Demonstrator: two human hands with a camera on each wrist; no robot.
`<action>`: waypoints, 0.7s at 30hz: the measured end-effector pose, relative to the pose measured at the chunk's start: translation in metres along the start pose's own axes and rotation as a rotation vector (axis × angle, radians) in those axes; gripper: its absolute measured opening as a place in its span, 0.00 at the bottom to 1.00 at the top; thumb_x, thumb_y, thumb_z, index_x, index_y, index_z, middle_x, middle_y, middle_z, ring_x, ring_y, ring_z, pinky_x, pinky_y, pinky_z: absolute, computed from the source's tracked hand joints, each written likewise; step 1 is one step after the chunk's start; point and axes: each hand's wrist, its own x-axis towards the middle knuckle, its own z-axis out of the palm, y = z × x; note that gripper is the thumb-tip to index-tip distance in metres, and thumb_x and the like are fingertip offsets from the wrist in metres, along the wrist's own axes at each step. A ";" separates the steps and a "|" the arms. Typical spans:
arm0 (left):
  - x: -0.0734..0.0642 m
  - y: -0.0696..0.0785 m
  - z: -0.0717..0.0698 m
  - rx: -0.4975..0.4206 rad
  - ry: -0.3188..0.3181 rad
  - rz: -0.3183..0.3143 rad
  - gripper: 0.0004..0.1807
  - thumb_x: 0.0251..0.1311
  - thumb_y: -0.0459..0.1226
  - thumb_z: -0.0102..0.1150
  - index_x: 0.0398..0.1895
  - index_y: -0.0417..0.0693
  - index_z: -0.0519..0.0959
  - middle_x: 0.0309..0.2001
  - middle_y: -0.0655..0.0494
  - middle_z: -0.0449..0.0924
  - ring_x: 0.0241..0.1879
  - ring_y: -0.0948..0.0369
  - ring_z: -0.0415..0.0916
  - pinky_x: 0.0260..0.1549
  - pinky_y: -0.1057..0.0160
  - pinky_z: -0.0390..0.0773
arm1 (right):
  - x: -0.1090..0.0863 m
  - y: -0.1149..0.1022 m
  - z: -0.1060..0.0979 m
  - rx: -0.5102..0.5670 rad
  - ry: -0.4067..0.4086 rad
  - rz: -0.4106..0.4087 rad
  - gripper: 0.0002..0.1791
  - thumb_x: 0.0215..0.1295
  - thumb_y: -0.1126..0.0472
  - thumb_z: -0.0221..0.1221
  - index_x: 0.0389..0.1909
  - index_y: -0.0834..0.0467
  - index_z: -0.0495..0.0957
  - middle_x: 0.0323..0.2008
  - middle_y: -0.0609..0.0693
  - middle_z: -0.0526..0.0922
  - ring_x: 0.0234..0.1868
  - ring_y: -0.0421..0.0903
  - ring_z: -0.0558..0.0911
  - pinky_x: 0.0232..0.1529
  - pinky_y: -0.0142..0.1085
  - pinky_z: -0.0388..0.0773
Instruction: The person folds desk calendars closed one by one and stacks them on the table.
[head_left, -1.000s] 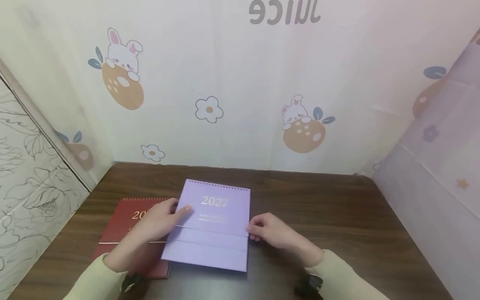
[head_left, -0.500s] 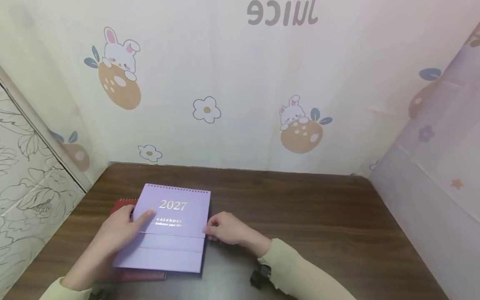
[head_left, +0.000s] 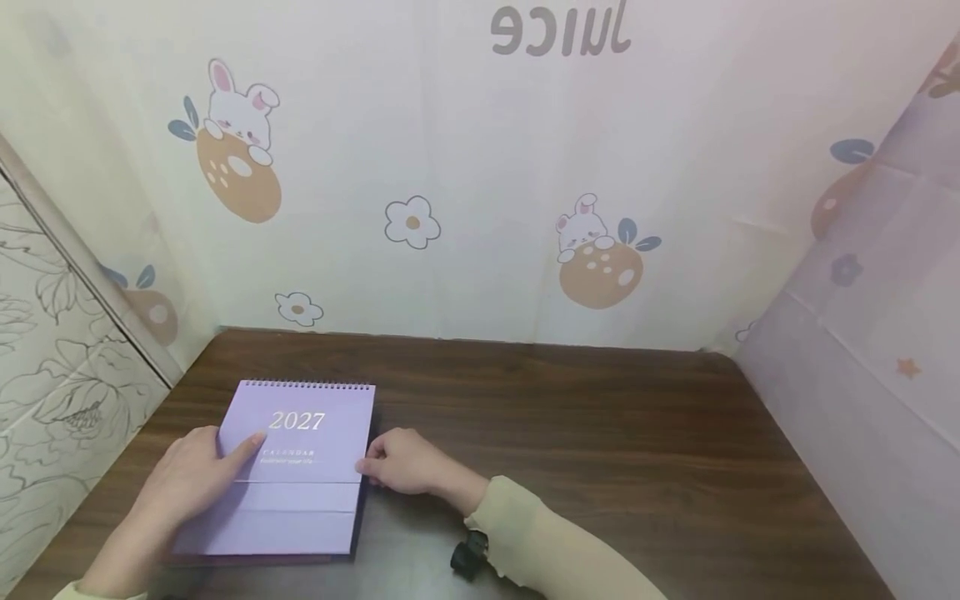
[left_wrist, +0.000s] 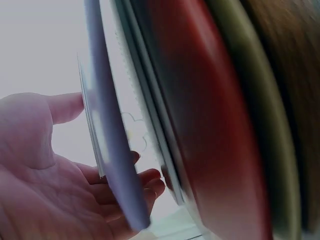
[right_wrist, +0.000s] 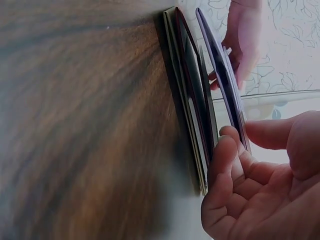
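A purple 2027 desk calendar (head_left: 300,454) with a spiral-bound top edge lies face up between both hands at the left of the table. My left hand (head_left: 180,479) grips its left edge, thumb on the cover and fingers underneath. At the right edge, my right hand (head_left: 405,461) pinches it between thumb and fingers. Beneath it, the left wrist view shows a red calendar (left_wrist: 205,115), with a thin yellow-green cover or item (left_wrist: 265,100) below that. A gap separates the purple calendar from the red one in both wrist views. From the head, the purple calendar hides nearly all the stack.
The dark wood table (head_left: 600,433) extends to the right of the hands. Behind it hangs a pale curtain (head_left: 480,150) with rabbit and fruit prints. A flower-patterned panel (head_left: 67,367) borders the left side, and another pale cloth (head_left: 862,350) the right.
Both hands have carried the purple calendar leftward and slightly toward the person. It now covers the red calendar, which earlier showed beside it.
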 end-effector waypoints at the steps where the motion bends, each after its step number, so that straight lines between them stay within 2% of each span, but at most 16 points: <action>1: 0.001 -0.002 0.000 0.000 -0.010 -0.008 0.50 0.69 0.65 0.43 0.49 0.14 0.68 0.45 0.20 0.73 0.42 0.31 0.75 0.35 0.39 0.75 | 0.001 -0.001 0.002 -0.003 0.004 0.003 0.15 0.70 0.54 0.61 0.23 0.54 0.81 0.17 0.40 0.77 0.18 0.37 0.73 0.23 0.30 0.69; 5: 0.002 -0.007 0.000 0.000 -0.030 -0.027 0.50 0.68 0.65 0.43 0.48 0.15 0.68 0.43 0.22 0.74 0.38 0.35 0.77 0.32 0.43 0.75 | 0.004 -0.003 0.008 -0.018 0.012 0.022 0.15 0.70 0.53 0.61 0.23 0.54 0.81 0.17 0.40 0.77 0.19 0.37 0.72 0.23 0.30 0.68; 11: 0.005 -0.012 0.002 -0.002 -0.047 -0.044 0.50 0.69 0.65 0.43 0.48 0.14 0.67 0.43 0.20 0.73 0.38 0.36 0.76 0.33 0.41 0.74 | 0.008 -0.004 0.017 -0.045 0.011 0.025 0.16 0.70 0.52 0.61 0.22 0.53 0.80 0.16 0.39 0.76 0.19 0.36 0.72 0.23 0.29 0.67; 18: 0.006 -0.021 0.005 -0.006 -0.062 -0.047 0.49 0.70 0.63 0.43 0.47 0.12 0.66 0.42 0.19 0.72 0.39 0.34 0.76 0.36 0.40 0.74 | 0.014 -0.006 0.024 -0.071 0.018 0.001 0.16 0.70 0.52 0.60 0.21 0.53 0.80 0.15 0.38 0.75 0.19 0.35 0.71 0.23 0.28 0.67; 21: 0.005 -0.026 0.007 0.003 -0.059 -0.037 0.48 0.71 0.62 0.44 0.49 0.12 0.66 0.44 0.17 0.72 0.43 0.29 0.74 0.39 0.37 0.73 | 0.015 -0.007 0.026 -0.091 0.010 -0.007 0.16 0.71 0.52 0.60 0.23 0.53 0.80 0.15 0.37 0.75 0.19 0.35 0.71 0.24 0.28 0.67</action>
